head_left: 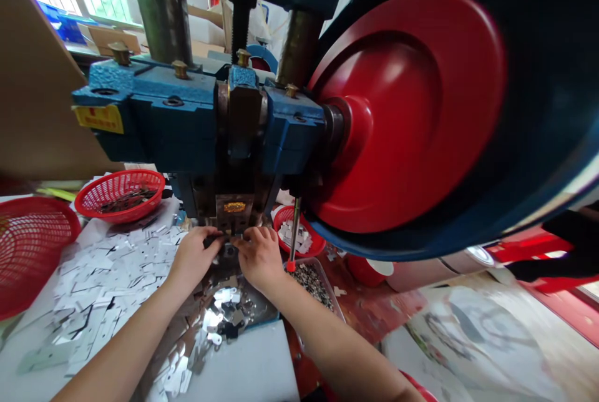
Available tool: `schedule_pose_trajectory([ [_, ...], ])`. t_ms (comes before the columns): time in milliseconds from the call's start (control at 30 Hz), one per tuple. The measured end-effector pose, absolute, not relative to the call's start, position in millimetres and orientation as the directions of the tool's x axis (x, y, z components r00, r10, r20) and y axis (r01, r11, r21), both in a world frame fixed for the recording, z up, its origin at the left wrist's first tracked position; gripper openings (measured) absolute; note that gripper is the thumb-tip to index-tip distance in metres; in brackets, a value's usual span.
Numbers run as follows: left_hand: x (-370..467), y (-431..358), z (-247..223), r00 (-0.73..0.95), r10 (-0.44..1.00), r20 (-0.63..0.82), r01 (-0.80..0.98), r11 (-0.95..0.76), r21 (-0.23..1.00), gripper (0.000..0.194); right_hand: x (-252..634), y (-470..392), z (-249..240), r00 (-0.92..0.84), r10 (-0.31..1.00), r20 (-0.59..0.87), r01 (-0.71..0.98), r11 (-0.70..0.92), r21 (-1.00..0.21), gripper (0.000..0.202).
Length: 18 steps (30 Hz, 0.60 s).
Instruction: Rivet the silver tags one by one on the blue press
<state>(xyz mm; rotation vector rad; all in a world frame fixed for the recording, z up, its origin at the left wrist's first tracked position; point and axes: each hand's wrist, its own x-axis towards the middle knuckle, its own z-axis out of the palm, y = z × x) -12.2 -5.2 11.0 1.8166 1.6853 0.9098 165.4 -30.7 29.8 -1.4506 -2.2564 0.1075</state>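
Observation:
A blue press with a large red flywheel stands in front of me. My left hand is at the left side of the die under the ram, thumb and fingers drawn together. My right hand reaches in from the right, its fingers bent down at the same spot. Whatever lies between my fingertips is too small and dark to make out. Just below my hands, shiny cut metal pieces lie heaped on the press bed.
Flat metal blanks cover the left of the table. A red basket of dark parts and a larger red basket stand at left. Right of the die are a red basket, a metal rod and a bin of small scraps.

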Motion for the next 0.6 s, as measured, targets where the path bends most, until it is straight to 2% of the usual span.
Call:
schedule_pose_trajectory([
  [100,-11.7,-0.1,6.3,0.056,0.989,0.138,0.633,-0.142,0.761,0.03,160.6,-27.0,35.4,-0.369,0.875,0.312,0.853,0.453,-0.261,0.027],
  [167,-10.9,2.0,4.3,0.069,0.988,0.138,0.621,-0.15,0.769,0.031,158.9,-23.1,36.0,-0.363,0.877,0.314,0.849,0.45,-0.277,0.025],
  [233,-12.2,2.1,4.7,0.049,0.989,0.14,0.619,-0.14,0.773,0.032,162.1,-20.8,32.0,-0.316,0.889,0.332,0.816,0.433,-0.383,0.025],
  [300,-17.8,-0.6,7.7,-0.003,0.99,0.141,0.622,-0.108,0.775,0.036,172.1,-24.0,23.5,-0.19,0.914,0.36,0.72,0.379,-0.582,0.025],
  [367,-28.7,-6.5,12.2,-0.057,0.989,0.137,0.624,-0.072,0.778,0.039,187.8,-35.0,13.4,0.006,0.943,0.332,0.531,0.278,-0.8,0.029],
  [400,-35.6,-10.6,14.3,-0.079,0.988,0.134,0.624,-0.056,0.78,0.04,196.4,-43.2,9.1,0.119,0.955,0.273,0.41,0.203,-0.889,0.034],
  [433,-43.0,-15.5,16.1,-0.093,0.987,0.132,0.625,-0.046,0.779,0.04,204.5,-52.4,6.1,0.151,0.97,0.192,0.294,0.141,-0.945,0.041],
  [500,-57.1,-27.3,18.0,-0.1,0.987,0.123,0.64,-0.031,0.768,0.039,216.8,-70.6,4.0,0.184,0.978,0.101,0.117,0.081,-0.99,0.053],
  [600,-71.3,-49.1,16.8,-0.043,0.996,0.074,0.689,-0.024,0.725,0.034,222.6,-86.6,5.6,0.196,0.975,0.101,0.121,0.078,-0.99,0.053],
])
